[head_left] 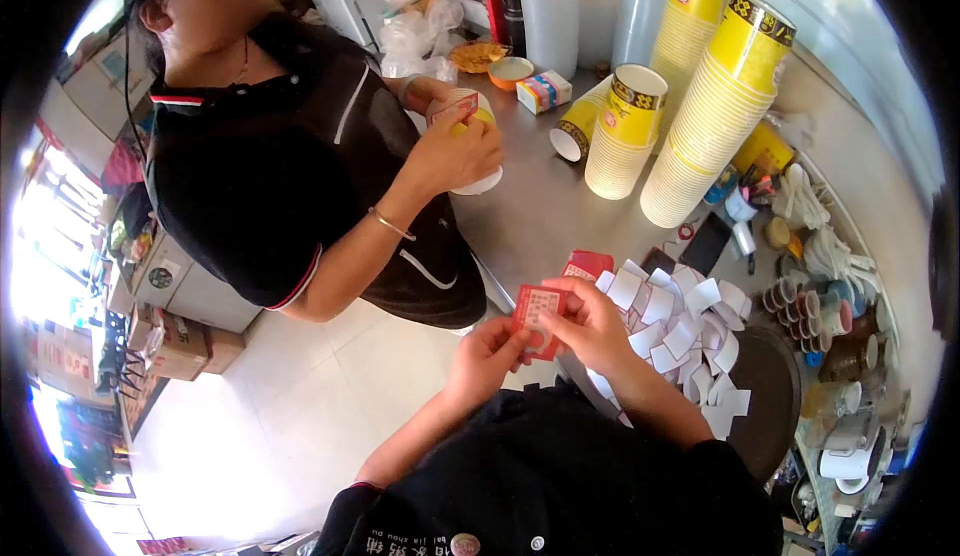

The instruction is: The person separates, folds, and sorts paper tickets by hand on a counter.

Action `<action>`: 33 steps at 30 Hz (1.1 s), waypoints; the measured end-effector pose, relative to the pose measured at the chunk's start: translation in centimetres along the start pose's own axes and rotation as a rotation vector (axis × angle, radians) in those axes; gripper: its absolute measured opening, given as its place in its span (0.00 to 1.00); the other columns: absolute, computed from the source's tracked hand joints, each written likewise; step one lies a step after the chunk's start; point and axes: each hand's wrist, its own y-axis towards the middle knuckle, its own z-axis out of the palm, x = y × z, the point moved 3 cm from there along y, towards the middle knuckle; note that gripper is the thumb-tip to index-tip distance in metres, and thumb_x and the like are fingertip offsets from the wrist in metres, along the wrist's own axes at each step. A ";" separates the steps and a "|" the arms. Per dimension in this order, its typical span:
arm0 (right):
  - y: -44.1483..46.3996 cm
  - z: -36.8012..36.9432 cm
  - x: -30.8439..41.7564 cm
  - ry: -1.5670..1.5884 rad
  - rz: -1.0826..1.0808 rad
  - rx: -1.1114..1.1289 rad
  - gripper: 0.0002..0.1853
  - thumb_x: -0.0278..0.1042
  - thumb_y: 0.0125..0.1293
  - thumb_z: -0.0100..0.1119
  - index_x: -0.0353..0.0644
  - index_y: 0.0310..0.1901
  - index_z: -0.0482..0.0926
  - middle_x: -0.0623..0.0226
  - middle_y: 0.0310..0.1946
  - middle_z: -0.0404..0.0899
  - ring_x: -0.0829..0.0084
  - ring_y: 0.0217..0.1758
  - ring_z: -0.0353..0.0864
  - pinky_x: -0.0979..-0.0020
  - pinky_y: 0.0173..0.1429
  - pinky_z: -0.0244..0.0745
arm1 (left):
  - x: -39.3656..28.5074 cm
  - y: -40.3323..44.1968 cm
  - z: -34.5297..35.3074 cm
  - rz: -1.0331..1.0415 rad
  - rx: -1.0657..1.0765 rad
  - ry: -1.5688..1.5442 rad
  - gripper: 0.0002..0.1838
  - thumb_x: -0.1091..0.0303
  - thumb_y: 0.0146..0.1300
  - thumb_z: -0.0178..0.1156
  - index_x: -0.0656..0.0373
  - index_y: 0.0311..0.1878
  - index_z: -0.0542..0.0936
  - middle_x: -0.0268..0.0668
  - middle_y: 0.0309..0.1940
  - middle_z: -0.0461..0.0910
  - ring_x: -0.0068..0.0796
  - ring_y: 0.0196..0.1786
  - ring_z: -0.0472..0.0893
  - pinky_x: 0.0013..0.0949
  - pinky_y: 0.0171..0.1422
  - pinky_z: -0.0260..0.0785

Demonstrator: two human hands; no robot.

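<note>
Between my two hands is a small red card (537, 308) with pale print. My left hand (487, 356) pinches its lower left edge, and my right hand (590, 324) grips it from the right with the thumb across its face. Just beyond my right hand, another red printed piece (588, 263) shows at the table edge; whether it is one piece or a stack I cannot tell. Beside my right forearm is a heap of curled white paper pieces (680, 321), partly hidden by that arm.
A co-worker (310, 156) at the left holds a yellow and white paper cup (480, 171) and a red card. Tall stacks of yellow cups (715, 116) stand on the metal table (515, 216). A dark phone (708, 244) and a dark round stool (775, 396) are at the right.
</note>
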 end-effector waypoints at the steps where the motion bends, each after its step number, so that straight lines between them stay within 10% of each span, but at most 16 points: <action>1: 0.0 0.0 0.5 0.000 -0.001 0.002 0.21 0.26 0.61 0.57 0.34 0.54 0.65 0.64 0.34 0.79 0.82 0.25 0.75 0.82 0.25 0.69 | -0.3 -0.2 -0.1 0.001 -0.002 0.001 0.07 0.69 0.65 0.52 0.63 0.39 0.74 0.32 0.24 0.76 0.16 0.25 0.70 0.19 0.29 0.62; 23: 0.1 0.2 1.1 0.114 -0.049 -0.084 0.19 0.26 0.62 0.56 0.36 0.53 0.66 0.64 0.34 0.78 0.84 0.25 0.74 0.82 0.24 0.67 | -1.6 -1.4 -1.1 0.025 0.081 -0.507 0.03 0.75 0.59 0.52 0.64 0.36 0.74 0.37 0.27 0.77 0.21 0.28 0.74 0.23 0.31 0.64; 27: 0.0 0.9 -0.3 0.071 -0.030 -0.011 0.20 0.27 0.60 0.59 0.36 0.53 0.68 0.62 0.38 0.79 0.78 0.34 0.79 0.78 0.35 0.74 | -1.5 -1.6 -1.0 0.067 0.103 -0.508 0.03 0.75 0.59 0.54 0.63 0.35 0.74 0.37 0.27 0.76 0.21 0.28 0.73 0.23 0.30 0.63; 31: -0.6 1.8 0.7 -0.222 -0.069 0.002 0.22 0.29 0.56 0.62 0.37 0.52 0.70 0.62 0.39 0.78 0.74 0.38 0.79 0.74 0.39 0.75 | -1.6 -1.7 -0.8 0.098 0.069 -0.514 0.02 0.77 0.58 0.53 0.63 0.34 0.74 0.35 0.26 0.76 0.20 0.26 0.72 0.21 0.29 0.61; 33: -1.1 2.0 2.5 -0.649 -0.494 -0.154 0.18 0.27 0.55 0.62 0.37 0.48 0.73 0.62 0.37 0.77 0.73 0.38 0.79 0.75 0.38 0.75 | -1.7 -1.6 -0.7 0.112 0.066 -0.517 0.03 0.78 0.58 0.52 0.63 0.34 0.75 0.35 0.25 0.76 0.18 0.25 0.72 0.21 0.28 0.60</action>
